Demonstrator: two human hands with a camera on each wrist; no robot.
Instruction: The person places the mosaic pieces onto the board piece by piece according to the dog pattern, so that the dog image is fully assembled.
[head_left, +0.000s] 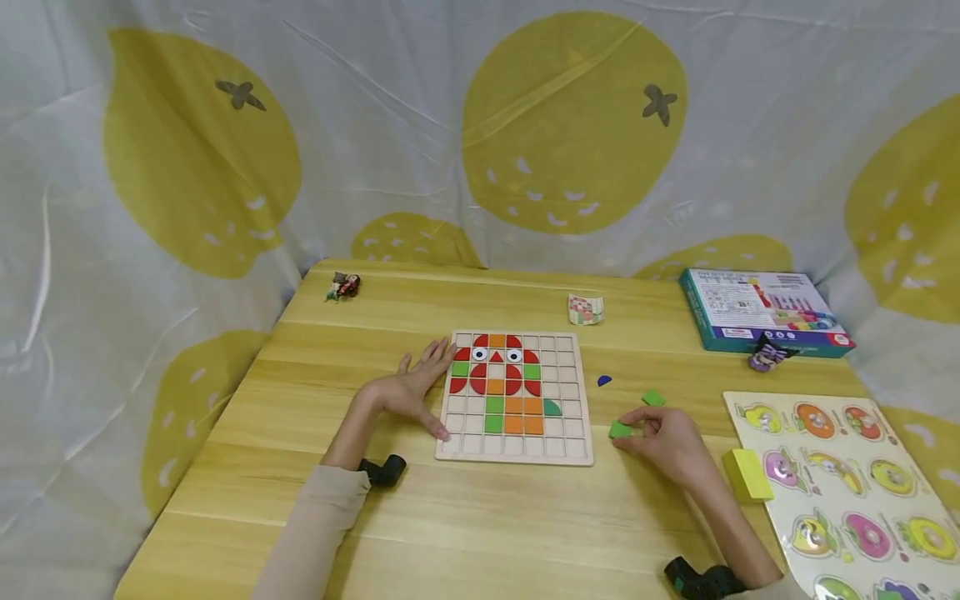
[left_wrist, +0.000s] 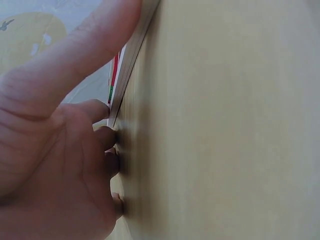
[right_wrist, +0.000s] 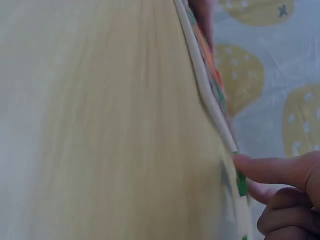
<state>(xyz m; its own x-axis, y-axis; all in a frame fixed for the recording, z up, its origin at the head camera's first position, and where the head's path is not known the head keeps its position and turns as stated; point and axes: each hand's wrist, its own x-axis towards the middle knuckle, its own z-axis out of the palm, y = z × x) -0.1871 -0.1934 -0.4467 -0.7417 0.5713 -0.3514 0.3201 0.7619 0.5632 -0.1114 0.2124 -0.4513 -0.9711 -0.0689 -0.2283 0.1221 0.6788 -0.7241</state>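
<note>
A wooden grid board point(head_left: 566, 367) lies on the table with red, orange and green tiles set in a pattern with two round eyes. Along its left edge my left hand point(head_left: 405, 392) rests with spread fingers, the thumb touching the lower left corner. In the left wrist view, that thumb point(left_wrist: 75, 55) lies against the board's side. Just right of the board, my right hand point(head_left: 667, 442) pinches a green square tile point(head_left: 619, 429) between thumb and finger. The right wrist view shows this tile point(right_wrist: 242, 184) near the fingertips. Another green tile point(head_left: 653, 398) lies beyond that hand.
A blue half-round tile point(head_left: 604, 380) lies right of the board, below a small pattern card point(head_left: 585, 309). On the right are a yellow block point(head_left: 747, 475), a fruit puzzle board point(head_left: 757, 442), a purple figure point(head_left: 768, 355) and a box point(head_left: 765, 308). A small figurine point(head_left: 343, 286) stands at back left.
</note>
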